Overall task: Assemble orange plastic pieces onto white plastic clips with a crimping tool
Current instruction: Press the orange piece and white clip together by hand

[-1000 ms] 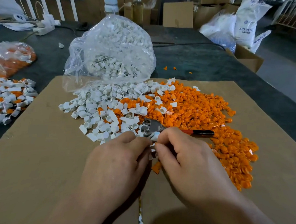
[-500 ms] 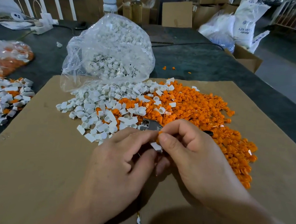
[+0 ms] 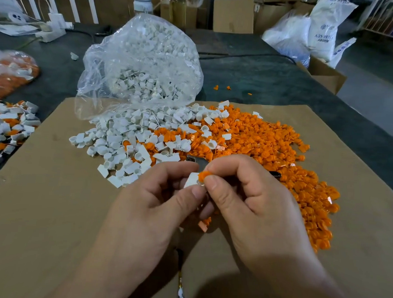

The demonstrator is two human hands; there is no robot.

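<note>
Left grip [image 3: 150,206], a bare hand, is clamped on a single white clip [image 3: 191,180], thumb and forefinger pinching it from the near side. Right grip [image 3: 256,205] is closed too, thumb and forefinger tips nipping a small orange piece [image 3: 204,175], and that piece is touching the top corner of the clip. Both are held up off the cardboard sheet [image 3: 49,209], right at the middle of the view.

And the crimping tool [image 3: 198,161]? It lies on the cardboard just behind the knuckles, neither hand on it. Only its metal head shows, plus a dark sliver of handle poking out to the right of the right grip.

Beyond it, the heap of orange pieces [image 3: 271,148] spreads right and curls down the cardboard's right side. The heap of white clips [image 3: 120,142] spills to the left, the two mixing where they meet. A clear plastic bag [image 3: 141,60], stuffed with more white clips, slumps at the cardboard's far edge on the dark bench [image 3: 264,79]. Far left, a mixed white-and-orange pile [image 3: 6,123] sits on the bench beside the cardboard.
</note>
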